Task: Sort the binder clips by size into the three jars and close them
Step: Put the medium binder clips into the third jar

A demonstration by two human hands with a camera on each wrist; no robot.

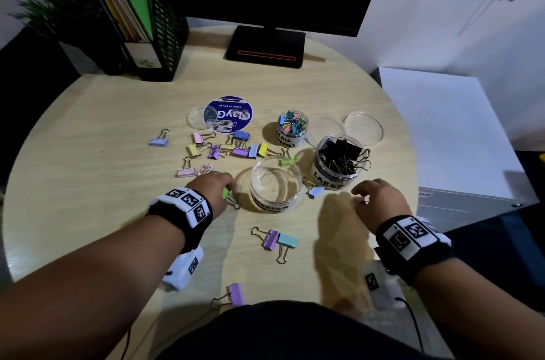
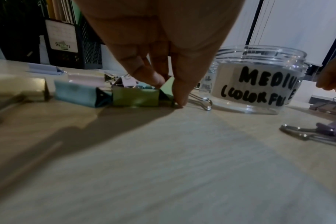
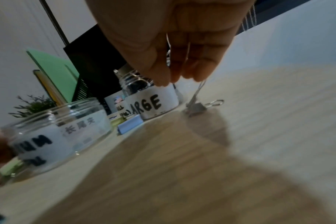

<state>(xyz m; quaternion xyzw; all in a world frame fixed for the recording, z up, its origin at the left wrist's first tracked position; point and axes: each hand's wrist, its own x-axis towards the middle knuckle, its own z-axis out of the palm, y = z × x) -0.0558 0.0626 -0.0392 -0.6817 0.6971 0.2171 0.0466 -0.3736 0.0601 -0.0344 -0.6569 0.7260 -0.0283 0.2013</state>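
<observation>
On the left of the table (image 1: pixel 88 129) a loose spread of pastel clips (image 1: pixel 218 147) waits unsorted, with a blue-labelled lid (image 1: pixel 228 113) lying just behind them. The left hand (image 1: pixel 213 187) is down on the wood beside the medium jar (image 1: pixel 275 184), thumb and fingers (image 2: pixel 179 97) closed on a green clip (image 2: pixel 136 97) that rests on the table; its wire handle (image 2: pixel 201 100) pokes out toward the jar. The jar, marked "MEDIUM (COLORFUL)", stands open and looks empty, so the medium sort seems to be only starting.

Behind it the small jar (image 1: pixel 292 128) holds tiny coloured clips, and to its right the large jar (image 1: pixel 339 165) is packed with black ones; both are open, with a clear lid (image 1: pixel 364 128) lying further right. A pale blue clip (image 1: pixel 315 191) lies between the medium and large jars.

The right hand (image 1: pixel 380 197) hangs above the table, fingertips (image 3: pixel 199 75) pinching the raised wire handle of a small grey clip (image 3: pixel 197 108) just right of the large jar; its body looks to touch the wood.

Next, I judge, each hand must lift its clip clear and drop it through the right mouth: the green one into the medium jar just beside it. Which jar the grey clip belongs in is hard to say; its size is unclear in the blur. More clips (image 1: pixel 280 240) lie near the person, and all lids remain off.
</observation>
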